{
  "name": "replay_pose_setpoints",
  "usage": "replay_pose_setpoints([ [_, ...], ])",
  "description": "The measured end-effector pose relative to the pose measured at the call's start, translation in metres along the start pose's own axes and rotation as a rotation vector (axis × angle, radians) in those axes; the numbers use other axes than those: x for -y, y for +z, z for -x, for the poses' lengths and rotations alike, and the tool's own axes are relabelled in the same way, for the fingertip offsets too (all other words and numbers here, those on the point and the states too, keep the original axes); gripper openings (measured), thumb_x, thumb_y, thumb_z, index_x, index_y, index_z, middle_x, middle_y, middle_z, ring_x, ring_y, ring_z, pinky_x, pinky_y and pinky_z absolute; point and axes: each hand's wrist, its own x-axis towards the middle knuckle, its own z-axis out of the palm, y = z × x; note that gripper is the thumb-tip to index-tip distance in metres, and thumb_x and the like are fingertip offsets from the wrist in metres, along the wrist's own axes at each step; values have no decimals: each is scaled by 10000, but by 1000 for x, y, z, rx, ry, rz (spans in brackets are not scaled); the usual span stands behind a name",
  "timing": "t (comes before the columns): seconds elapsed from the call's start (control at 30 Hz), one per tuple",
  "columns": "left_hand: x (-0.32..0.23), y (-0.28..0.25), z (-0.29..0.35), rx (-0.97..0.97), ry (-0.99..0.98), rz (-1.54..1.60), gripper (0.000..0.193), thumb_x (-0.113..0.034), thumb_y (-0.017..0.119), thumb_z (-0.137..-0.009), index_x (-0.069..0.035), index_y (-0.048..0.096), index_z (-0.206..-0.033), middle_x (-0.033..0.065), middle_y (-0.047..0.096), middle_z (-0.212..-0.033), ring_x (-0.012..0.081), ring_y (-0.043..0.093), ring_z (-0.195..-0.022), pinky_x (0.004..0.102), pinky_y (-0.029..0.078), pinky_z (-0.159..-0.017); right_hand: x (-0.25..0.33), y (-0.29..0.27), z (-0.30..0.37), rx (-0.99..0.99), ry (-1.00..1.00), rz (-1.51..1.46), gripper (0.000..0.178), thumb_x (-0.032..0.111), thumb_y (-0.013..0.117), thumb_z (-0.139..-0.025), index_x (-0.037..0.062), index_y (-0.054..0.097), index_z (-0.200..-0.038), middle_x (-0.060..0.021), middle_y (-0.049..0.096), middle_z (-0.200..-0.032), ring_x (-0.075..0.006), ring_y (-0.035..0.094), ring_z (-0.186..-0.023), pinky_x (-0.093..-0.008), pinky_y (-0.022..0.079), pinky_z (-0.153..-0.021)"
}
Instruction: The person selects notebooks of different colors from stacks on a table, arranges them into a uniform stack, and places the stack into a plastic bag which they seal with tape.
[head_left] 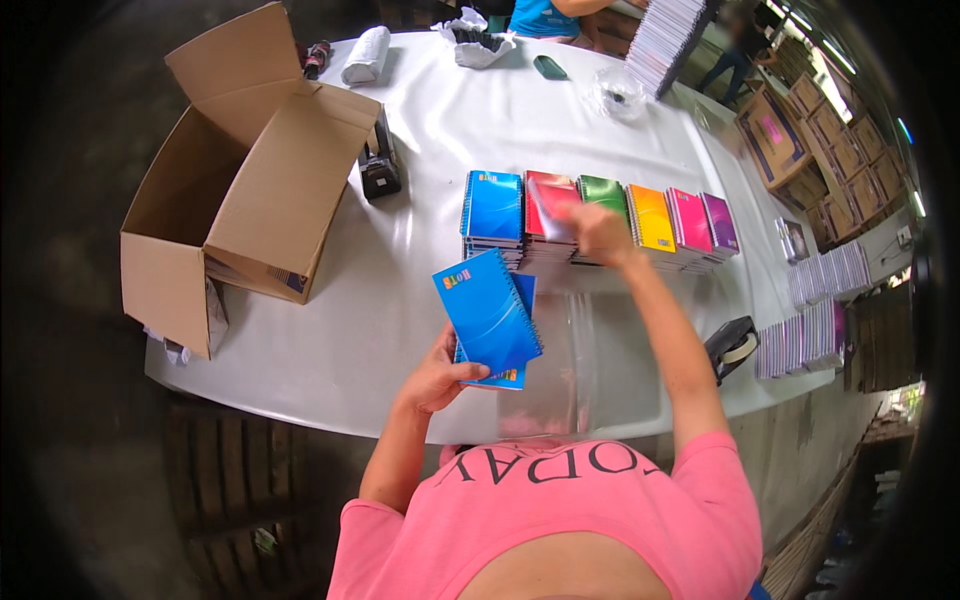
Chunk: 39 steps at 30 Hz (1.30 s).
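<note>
My left hand [437, 374] grips blue spiral notebooks [488, 312], its thumb on top. The upper one lies crosswise over at least one more blue notebook, whose ends stick out beneath. Above the stack of red spiral notebooks [545, 186], my right hand [602, 234] is closed at the edge of the top one, which looks raised and smeared by motion. Left of that stack stand more blue notebooks [493, 204]. To its right run stacks of green [603, 190], yellow [652, 217], pink [689, 220] and purple notebooks [720, 223]. My right forearm partly covers the green and yellow stacks.
An open cardboard box [285, 190] stands on the white-covered table [330, 345] at left, a black tool [380, 170] beside it. A tape dispenser [733, 348] sits at right. Clear plastic sheets [545, 395] lie near me. Notebook piles [803, 338] stand right. Another person [545, 18] is across the table.
</note>
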Motion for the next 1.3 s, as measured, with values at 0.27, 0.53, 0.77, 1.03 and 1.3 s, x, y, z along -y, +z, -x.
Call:
replay_pose_setpoints([
  [0.27, 23, 12, 16, -215, -12, 82, 802, -63, 757, -725, -39, 293, -1379, 145, 490, -1291, 255, 513, -1174, 398, 456, -966, 42, 12, 33, -29, 31, 126, 460, -44, 604, -715, 106, 622, -1149, -93, 641, -1129, -255, 608, -1041, -367, 479, -888],
  [0.53, 39, 19, -10, -271, 138, -67, 810, -73, 764, -714, -54, 301, -1379, 141, 512, -1250, 250, 530, -1129, 387, 468, -947, 43, -83, -15, -276, 28, -1314, 143, 125, 675, -814, 88, 684, -951, -117, 657, -1057, -277, 572, -1099, -400, 433, -952],
  [0.77, 48, 41, -32, 159, -241, 537, 687, -388, 555, -909, -83, 237, -1435, 116, 474, -1321, 181, 568, -1095, 340, 540, -848, 57, -80, -17, 767, -347, -1568, 111, 217, 673, -774, 137, 722, -716, -142, 580, -1196, -310, 471, -1205, -487, 280, -1058],
  [1.03, 93, 69, -41, -36, -176, 168, 745, -98, 774, -715, -54, 355, -1330, 125, 545, -1196, 239, 559, -1089, 404, 480, -929, 30, -106, 10, 716, 17, -1110, 562, 103, 688, -720, 191, 572, -1263, -89, 275, -1502, -317, 248, -1383, -510, 203, -1107],
  [1.3, 81, 71, -39, -233, -114, 29, 724, -106, 784, -719, -57, 372, -1312, 127, 549, -1184, 223, 567, -1071, 388, 500, -902, -41, -30, 48, 401, 261, -1, 670, 41, 640, -727, 184, 456, -1355, -150, 361, -1438, -307, 366, -1313, -431, 342, -1063],
])
